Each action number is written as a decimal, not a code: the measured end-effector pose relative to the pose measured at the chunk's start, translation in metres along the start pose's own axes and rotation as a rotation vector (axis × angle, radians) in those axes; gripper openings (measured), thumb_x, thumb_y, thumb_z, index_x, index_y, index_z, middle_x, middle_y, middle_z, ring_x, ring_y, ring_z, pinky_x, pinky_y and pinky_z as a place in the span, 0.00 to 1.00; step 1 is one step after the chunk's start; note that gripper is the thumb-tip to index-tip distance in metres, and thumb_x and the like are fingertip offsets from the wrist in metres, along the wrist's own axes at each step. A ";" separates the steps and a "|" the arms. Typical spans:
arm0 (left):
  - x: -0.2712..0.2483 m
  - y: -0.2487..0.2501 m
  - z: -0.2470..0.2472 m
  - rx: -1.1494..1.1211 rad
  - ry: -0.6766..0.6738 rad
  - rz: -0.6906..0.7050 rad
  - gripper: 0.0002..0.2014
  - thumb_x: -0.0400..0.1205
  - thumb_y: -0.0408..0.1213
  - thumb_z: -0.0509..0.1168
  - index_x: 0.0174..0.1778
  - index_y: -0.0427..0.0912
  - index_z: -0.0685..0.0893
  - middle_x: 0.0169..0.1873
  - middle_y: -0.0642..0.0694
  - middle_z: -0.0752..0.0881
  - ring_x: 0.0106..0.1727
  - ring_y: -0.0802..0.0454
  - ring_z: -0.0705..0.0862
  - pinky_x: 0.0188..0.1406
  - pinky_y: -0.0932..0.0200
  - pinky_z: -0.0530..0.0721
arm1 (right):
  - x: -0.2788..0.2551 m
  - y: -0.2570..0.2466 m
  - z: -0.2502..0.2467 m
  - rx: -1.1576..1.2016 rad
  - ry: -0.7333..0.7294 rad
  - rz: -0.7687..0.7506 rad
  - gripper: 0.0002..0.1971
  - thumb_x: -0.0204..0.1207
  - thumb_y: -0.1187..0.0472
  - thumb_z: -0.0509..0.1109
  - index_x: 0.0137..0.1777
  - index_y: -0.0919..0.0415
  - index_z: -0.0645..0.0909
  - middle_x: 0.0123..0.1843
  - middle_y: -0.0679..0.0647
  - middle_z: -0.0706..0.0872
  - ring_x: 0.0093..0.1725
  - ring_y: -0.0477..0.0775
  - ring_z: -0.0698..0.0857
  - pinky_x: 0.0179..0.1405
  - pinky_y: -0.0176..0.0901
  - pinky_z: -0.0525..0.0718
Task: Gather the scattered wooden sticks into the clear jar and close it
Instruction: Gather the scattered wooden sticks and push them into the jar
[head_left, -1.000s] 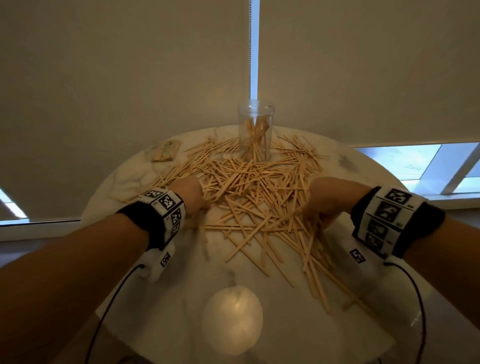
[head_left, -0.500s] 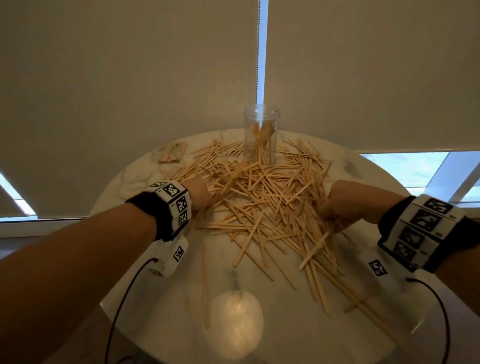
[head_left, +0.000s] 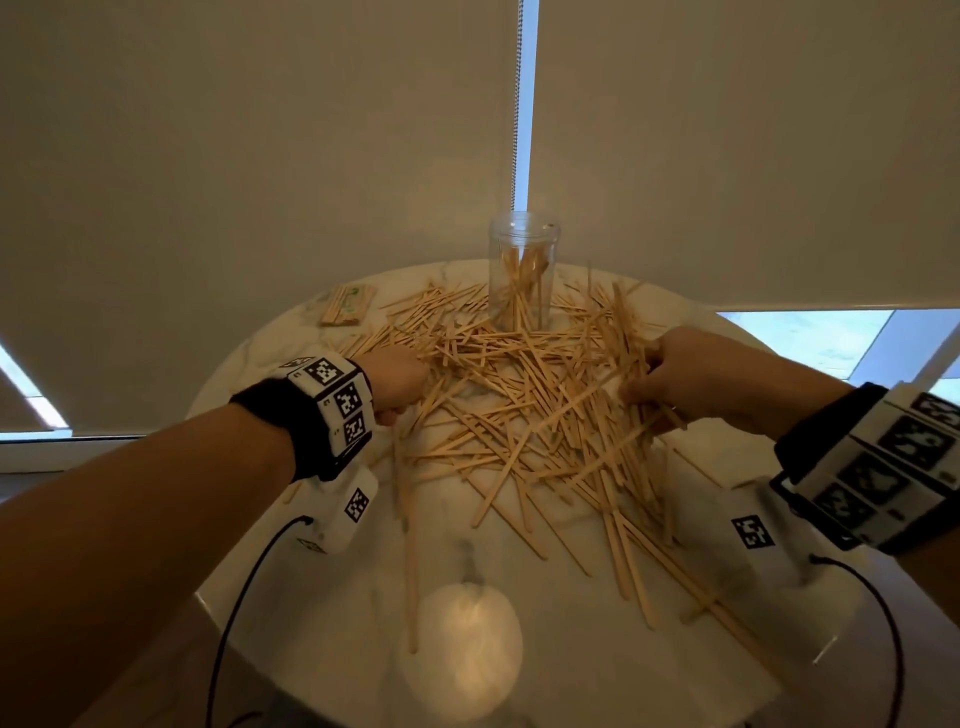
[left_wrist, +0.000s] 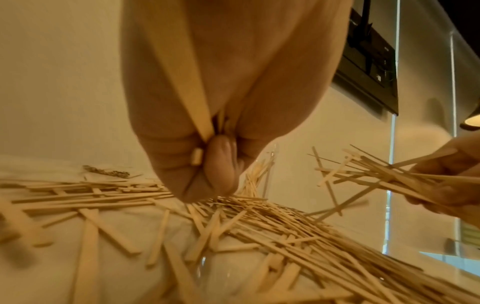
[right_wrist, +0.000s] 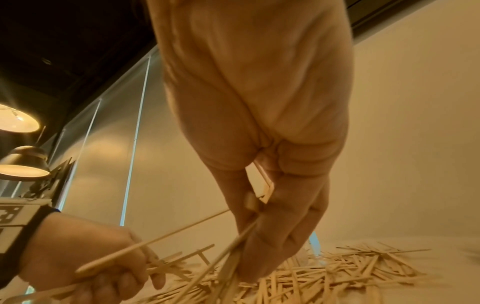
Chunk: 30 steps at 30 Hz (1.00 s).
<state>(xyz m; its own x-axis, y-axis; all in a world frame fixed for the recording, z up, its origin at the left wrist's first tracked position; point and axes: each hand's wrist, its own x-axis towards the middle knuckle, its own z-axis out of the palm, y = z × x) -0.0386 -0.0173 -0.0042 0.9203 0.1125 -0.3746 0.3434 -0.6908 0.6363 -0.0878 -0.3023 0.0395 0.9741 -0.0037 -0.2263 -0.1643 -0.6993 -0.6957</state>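
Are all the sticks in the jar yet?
Not yet. A few sticks stand in the clear jar, still open, no lid seen. The left hand and right hand each grip sticks. Most scattered sticks remain on the table.

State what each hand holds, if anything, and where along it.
Both hold sticks. The left hand grips a few in its fist, one end poking out. The right hand pinches a splayed bunch; where along them cannot be told.
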 end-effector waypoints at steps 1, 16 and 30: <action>-0.002 0.002 0.002 -0.040 0.005 0.010 0.12 0.87 0.31 0.52 0.36 0.41 0.69 0.27 0.44 0.67 0.24 0.50 0.60 0.23 0.62 0.60 | 0.000 -0.002 0.001 0.010 0.000 -0.019 0.05 0.81 0.67 0.72 0.49 0.70 0.87 0.38 0.60 0.93 0.34 0.55 0.93 0.29 0.41 0.89; -0.010 0.039 0.031 -0.226 0.305 0.342 0.17 0.92 0.44 0.47 0.65 0.37 0.75 0.52 0.47 0.82 0.44 0.53 0.78 0.41 0.57 0.75 | 0.008 -0.053 0.040 -0.100 -0.031 -0.254 0.05 0.81 0.60 0.72 0.48 0.61 0.87 0.40 0.55 0.93 0.35 0.49 0.93 0.35 0.39 0.90; -0.014 0.062 0.051 -0.674 0.107 0.398 0.27 0.82 0.61 0.50 0.53 0.45 0.87 0.51 0.39 0.91 0.55 0.38 0.89 0.60 0.34 0.86 | 0.027 -0.077 0.062 -0.279 0.099 -0.409 0.11 0.82 0.63 0.66 0.39 0.61 0.85 0.33 0.52 0.85 0.31 0.50 0.84 0.27 0.36 0.81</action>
<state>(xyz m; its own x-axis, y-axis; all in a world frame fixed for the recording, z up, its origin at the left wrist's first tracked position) -0.0398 -0.0982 0.0059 0.9991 0.0398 0.0124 -0.0078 -0.1153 0.9933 -0.0588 -0.2045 0.0444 0.9622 0.2527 0.1020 0.2691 -0.8220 -0.5019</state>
